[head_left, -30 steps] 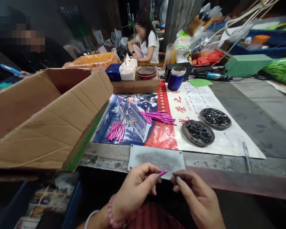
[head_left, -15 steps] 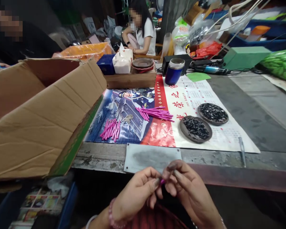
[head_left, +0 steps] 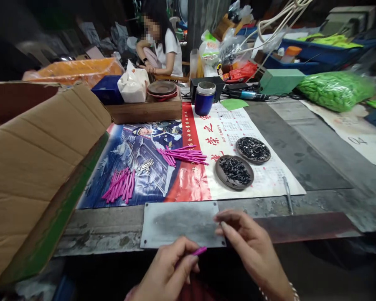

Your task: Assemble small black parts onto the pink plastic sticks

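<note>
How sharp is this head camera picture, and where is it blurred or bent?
Head view: the middle is fairly sharp, the pink sticks and two dark dishes read clearly; the right edge smears, blurring the green bag; wide-lens bending tilts the cardboard box; the left hand sits in dim light.

Cluttered, dim workshop. Grey metal worktop [head_left: 316, 138] ran across view, scuffed at near edge, poster [head_left: 175, 167] spread over it. Open cardboard box [head_left: 40, 167] stood at left. Person in white top [head_left: 171, 50] sat at far end. Blue bins [head_left: 303, 54], green bag [head_left: 335, 90], white cables [head_left: 278, 21] crowded right. Background dark, blurred.
</note>
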A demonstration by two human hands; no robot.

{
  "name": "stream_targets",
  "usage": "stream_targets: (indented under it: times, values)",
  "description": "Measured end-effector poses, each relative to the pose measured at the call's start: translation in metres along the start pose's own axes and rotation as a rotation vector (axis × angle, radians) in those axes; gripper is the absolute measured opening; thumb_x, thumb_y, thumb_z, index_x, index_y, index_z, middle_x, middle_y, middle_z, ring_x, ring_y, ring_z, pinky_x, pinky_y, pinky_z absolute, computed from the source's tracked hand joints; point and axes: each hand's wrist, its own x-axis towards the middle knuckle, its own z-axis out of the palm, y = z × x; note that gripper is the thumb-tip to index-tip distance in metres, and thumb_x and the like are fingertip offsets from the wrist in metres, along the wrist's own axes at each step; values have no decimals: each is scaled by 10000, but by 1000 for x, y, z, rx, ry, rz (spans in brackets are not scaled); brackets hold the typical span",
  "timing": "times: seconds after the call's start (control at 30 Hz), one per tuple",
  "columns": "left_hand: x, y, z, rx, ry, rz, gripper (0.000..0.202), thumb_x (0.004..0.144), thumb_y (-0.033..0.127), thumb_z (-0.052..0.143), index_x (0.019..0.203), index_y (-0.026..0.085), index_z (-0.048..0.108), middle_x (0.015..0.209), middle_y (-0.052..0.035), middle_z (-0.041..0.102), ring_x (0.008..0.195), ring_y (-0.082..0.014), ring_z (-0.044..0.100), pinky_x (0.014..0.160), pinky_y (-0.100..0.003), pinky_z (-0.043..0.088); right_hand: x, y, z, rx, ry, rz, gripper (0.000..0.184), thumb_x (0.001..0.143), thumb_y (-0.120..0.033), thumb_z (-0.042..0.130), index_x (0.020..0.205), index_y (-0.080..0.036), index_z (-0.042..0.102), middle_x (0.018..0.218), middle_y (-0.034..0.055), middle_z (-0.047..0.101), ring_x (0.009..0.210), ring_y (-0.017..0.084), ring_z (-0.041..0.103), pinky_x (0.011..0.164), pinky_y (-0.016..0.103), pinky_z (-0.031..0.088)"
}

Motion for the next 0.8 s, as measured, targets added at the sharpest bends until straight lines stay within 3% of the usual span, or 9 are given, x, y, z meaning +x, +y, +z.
stream_targets:
  times: [0.07, 0.13, 0.3, 0.47, 0.67, 0.8]
  values:
    - [1, -2, -1, 6, -11, -7, 413, 1018, 506, 416, 1017, 158, 638, 808, -60, 664, 631, -138, 564, 627, -245, 446, 13, 2, -24, -431, 165, -235, 165, 969, -326, 599, 1075, -214, 658, 1035, 79, 700, 951, 216, 677, 860, 330, 538]
    - [2, -4, -1, 1, -14, -20, 418, 1016, 516, 418, 1005, 162, 640, 807, -59, 669, 633, -138, 562, 623, -242, 441, 30, 4, -45, -746, 244, -398, 186, 979, -326, 569, 1095, -202, 648, 1066, 105, 685, 1025, 256, 650, 939, 396, 506]
    - [2, -7, -1, -11, 6, -37, 385, 1015, 496, 443, 996, 171, 649, 830, -56, 679, 641, -132, 554, 620, -238, 429, 70, 14, -74, -1122, 127, -483, 290, 1028, -367, 449, 1035, -173, 665, 1021, 133, 657, 978, 282, 619, 830, 420, 505]
    - [-1, -10, -2, -32, 32, -43, 379, 1009, 496, 461, 970, 172, 653, 811, -49, 672, 635, -129, 546, 597, -230, 416, 83, 20, -73, -1281, 63, -464, 285, 1013, -338, 456, 982, -178, 689, 1017, 132, 668, 904, 283, 602, 721, 394, 436]
    - [-1, -8, -3, -40, 14, -53, 369, 1012, 491, 457, 984, 175, 646, 810, -43, 674, 641, -128, 548, 621, -229, 426, 80, 22, -69, -1306, 69, -486, 238, 995, -249, 475, 967, -165, 696, 1005, 129, 684, 905, 284, 596, 785, 418, 411]
    - [0, -5, -2, -55, 15, -52, 374, 1012, 490, 452, 986, 170, 644, 811, -44, 671, 637, -128, 546, 634, -236, 434, 72, 9, -68, -1223, 79, -524, 271, 1019, -285, 452, 910, -174, 674, 954, 114, 706, 898, 268, 643, 819, 418, 444]
